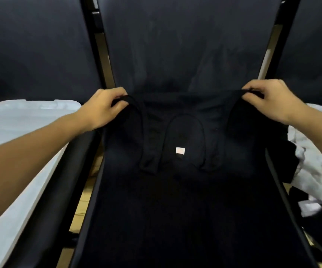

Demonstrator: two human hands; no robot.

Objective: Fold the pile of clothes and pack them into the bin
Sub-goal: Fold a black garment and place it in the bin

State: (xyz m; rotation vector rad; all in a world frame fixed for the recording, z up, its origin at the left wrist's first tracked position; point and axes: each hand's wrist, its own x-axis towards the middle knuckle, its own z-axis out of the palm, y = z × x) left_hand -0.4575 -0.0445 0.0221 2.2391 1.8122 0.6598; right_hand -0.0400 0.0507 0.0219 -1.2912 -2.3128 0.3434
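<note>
I see my left hand (102, 107) and right hand (270, 99) each pinching a shoulder strap of a black sleeveless top (175, 151) spread over a dark chair seat, white plastic bin (21, 120) at left, crumpled white clothes (314, 161) at right.

Black garment (185, 190) lower hem cut off at bottom edge; white bin (21, 132) cropped at left, interior hidden; clothes pile (314, 167) cropped at right; garment label (180, 150) print illegible.

Garment (183, 190) on the middle seat (185, 45) — bin (21, 120) left, clothes pile (314, 167) right.
</note>
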